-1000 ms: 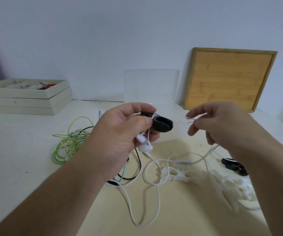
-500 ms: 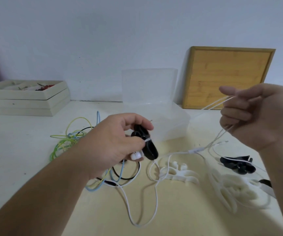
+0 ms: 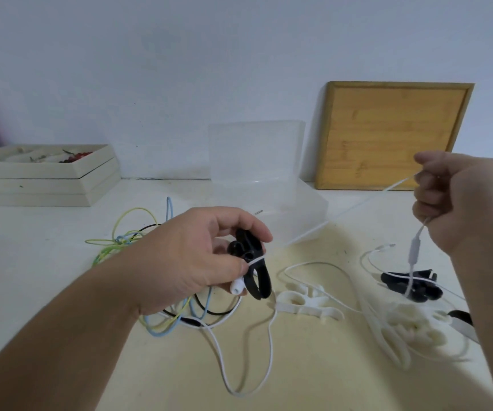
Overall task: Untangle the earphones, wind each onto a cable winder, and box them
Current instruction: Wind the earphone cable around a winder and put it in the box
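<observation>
My left hand (image 3: 192,259) is over the counter (image 3: 31,262) at centre, fingers (image 3: 239,222) curled round a black cable winder (image 3: 252,262). The thumb presses a white earphone cable (image 3: 343,214) against the winder's waist. One white earbud (image 3: 237,287) sticks out just below the thumb, touching the winder. From the winder the cable runs taut, up and to the right, to my right hand (image 3: 462,200), raised at the right side of view. The right-hand fingers are curled in and pinch the cable near the top of the fist. Below the fist the cable hangs down, carrying its inline remote (image 3: 413,252), and reaches the counter over the black winders (image 3: 408,284). More white cable lies in slack loops on the counter, one long loop reaching toward the near edge; I cannot tell how the loops join. On the counter there is a white winder (image 3: 307,305) just right of my left hand and a heap of white winders (image 3: 411,324) further right, with the black winders just behind that heap. A tangle of green, yellow, blue and black cables (image 3: 132,232) lies behind and beneath my left wrist. The clear plastic box (image 3: 298,203) sits at back centre, lid upright, apart from both hands. A wooden board (image 3: 393,134) leans on the wall to its right. Stacked cream trays (image 3: 40,179) are at back left.
</observation>
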Tool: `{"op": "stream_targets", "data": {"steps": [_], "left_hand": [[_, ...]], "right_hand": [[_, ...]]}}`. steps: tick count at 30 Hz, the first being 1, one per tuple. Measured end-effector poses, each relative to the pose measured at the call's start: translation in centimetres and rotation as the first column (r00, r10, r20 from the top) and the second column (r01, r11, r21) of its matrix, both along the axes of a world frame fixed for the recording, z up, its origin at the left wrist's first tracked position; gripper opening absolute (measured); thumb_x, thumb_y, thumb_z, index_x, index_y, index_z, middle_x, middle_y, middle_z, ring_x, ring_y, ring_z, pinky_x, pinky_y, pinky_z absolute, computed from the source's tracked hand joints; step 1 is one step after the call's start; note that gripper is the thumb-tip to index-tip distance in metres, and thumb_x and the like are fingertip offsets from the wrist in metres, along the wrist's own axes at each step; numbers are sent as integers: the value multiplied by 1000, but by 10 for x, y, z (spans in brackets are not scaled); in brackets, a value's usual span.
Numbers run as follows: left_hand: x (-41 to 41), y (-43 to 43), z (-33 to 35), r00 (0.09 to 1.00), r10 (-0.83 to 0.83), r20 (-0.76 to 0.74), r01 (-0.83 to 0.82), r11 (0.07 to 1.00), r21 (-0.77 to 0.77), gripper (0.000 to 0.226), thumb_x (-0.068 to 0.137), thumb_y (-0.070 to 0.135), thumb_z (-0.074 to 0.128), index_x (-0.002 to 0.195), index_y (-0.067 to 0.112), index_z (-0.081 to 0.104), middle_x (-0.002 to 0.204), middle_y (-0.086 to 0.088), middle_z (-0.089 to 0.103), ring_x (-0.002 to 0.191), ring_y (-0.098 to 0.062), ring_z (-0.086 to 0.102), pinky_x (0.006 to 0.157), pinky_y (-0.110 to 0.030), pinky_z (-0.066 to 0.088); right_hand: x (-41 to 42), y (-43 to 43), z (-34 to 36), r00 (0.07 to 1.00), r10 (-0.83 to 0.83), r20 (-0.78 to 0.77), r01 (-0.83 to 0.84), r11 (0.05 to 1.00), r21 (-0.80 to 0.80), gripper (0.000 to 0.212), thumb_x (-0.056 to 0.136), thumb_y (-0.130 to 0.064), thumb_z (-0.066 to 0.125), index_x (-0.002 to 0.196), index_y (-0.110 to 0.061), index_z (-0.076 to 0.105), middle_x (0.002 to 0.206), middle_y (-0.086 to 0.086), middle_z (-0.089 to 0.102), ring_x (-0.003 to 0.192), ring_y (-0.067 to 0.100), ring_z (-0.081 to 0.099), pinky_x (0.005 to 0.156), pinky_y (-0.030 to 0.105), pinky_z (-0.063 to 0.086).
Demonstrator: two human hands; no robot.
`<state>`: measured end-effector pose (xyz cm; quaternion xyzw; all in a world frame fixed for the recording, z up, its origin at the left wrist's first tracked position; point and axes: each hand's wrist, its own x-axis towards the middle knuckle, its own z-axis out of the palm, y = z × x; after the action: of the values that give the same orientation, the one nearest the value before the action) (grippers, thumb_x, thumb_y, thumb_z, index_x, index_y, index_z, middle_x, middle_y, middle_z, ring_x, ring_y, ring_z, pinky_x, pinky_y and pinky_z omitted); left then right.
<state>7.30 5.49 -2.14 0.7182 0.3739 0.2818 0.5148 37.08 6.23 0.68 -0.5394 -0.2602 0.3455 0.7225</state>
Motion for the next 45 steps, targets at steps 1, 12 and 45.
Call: {"op": "stream_targets", "data": {"steps": [1, 12, 45], "left_hand": [[1, 0, 0, 1000, -7, -13, 7, 1000, 18, 38, 72, 2, 61, 98, 27, 73, 86, -3, 71, 76, -24, 66, 79, -37, 54], [9, -5, 3, 995, -15, 102, 8, 997, 71, 40, 73, -1, 63, 99, 28, 73, 96, -1, 73, 84, -24, 68, 83, -44, 57], [15, -2, 1, 921, 197, 337, -295, 916, 272, 27, 65, 4, 77, 88, 17, 75, 87, -4, 76, 83, -22, 73, 77, -28, 59]], "right_hand": [[0, 1, -1, 991, -39, 132, 47, 997, -56, 23, 80, -2, 48, 82, -12, 68, 49, -1, 47, 41, 13, 31, 38, 17, 22], [-82, -35, -1, 350, 717, 603, -675, 639, -368, 32, 89, -52, 59, 101, -26, 75, 93, -5, 78, 96, 2, 69, 95, 25, 44], [-92, -24, -13, 639, 729, 247, -750, 661, -10, 25, 95, -5, 52, 73, 4, 59, 60, 13, 60, 62, 28, 67, 61, 36, 57]]}}
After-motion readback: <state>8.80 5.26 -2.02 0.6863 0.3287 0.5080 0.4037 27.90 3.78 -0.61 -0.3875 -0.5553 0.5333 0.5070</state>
